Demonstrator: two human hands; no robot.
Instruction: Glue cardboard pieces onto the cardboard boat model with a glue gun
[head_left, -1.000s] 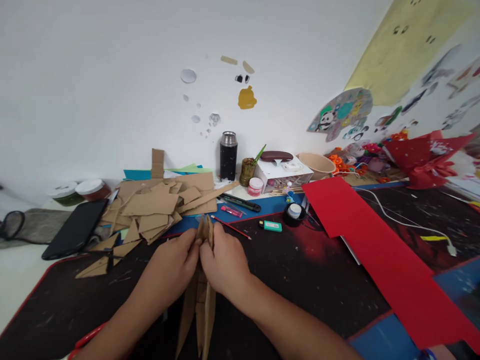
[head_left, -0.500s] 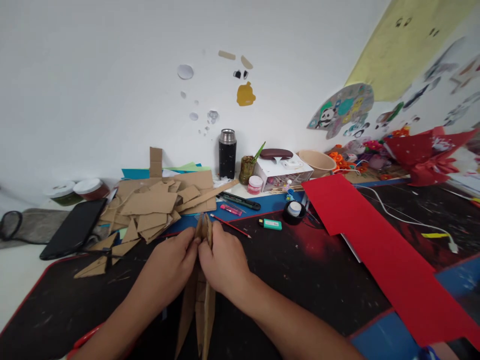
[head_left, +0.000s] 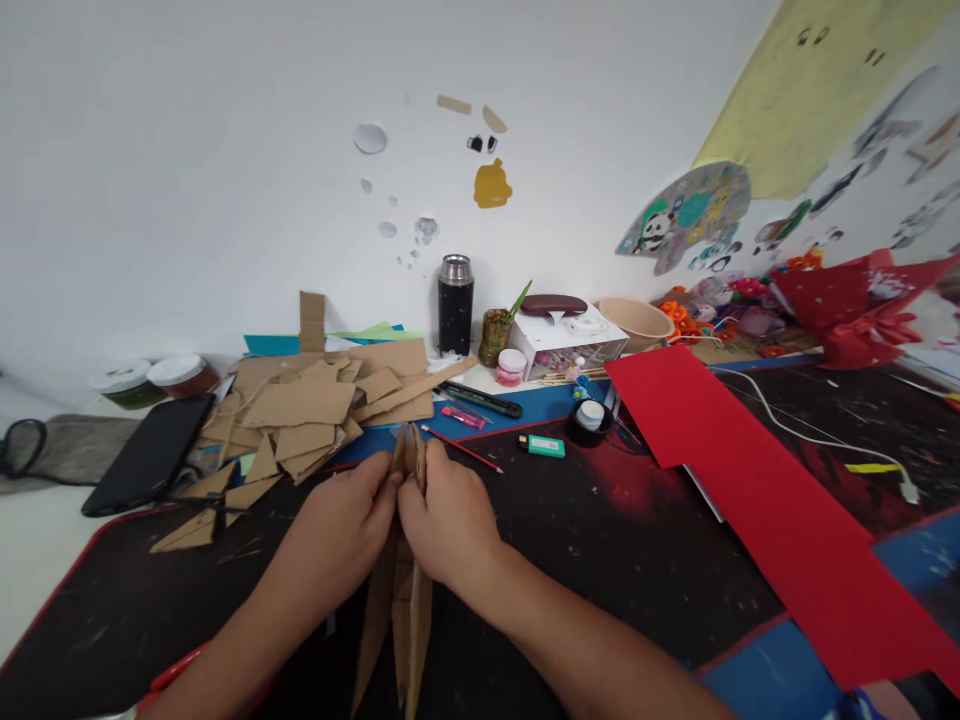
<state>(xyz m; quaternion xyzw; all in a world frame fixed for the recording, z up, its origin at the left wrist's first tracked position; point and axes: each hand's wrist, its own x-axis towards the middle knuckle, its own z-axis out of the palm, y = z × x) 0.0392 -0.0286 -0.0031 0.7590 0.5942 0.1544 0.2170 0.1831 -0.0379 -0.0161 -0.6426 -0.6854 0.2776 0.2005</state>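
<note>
Both my hands grip a folded cardboard piece (head_left: 405, 610) made of long, narrow panels, at its far end. My left hand (head_left: 349, 525) pinches it from the left, fingers closed. From the other side my right hand (head_left: 448, 515) presses its thumb against the cardboard, fingers curled round it. The thumbs meet close together over the top. The panels spread apart toward me and run down past the bottom of the view. Just beyond the fingertips lies a red pencil (head_left: 469, 452). Red handles (head_left: 176, 668) show partly beneath my left forearm.
Cardboard scraps (head_left: 300, 400) pile up at the left, beside a black phone (head_left: 150, 455). A black flask (head_left: 455, 305) stands against the wall. A box cutter (head_left: 480, 400), a green lighter (head_left: 541, 445) and a tape roll (head_left: 589, 422) lie ahead. Red card (head_left: 765, 510) stretches along the right.
Hardly anything differs. Both hands keep their hold on the cardboard in nearly the same place, and the view has shifted very slightly.
</note>
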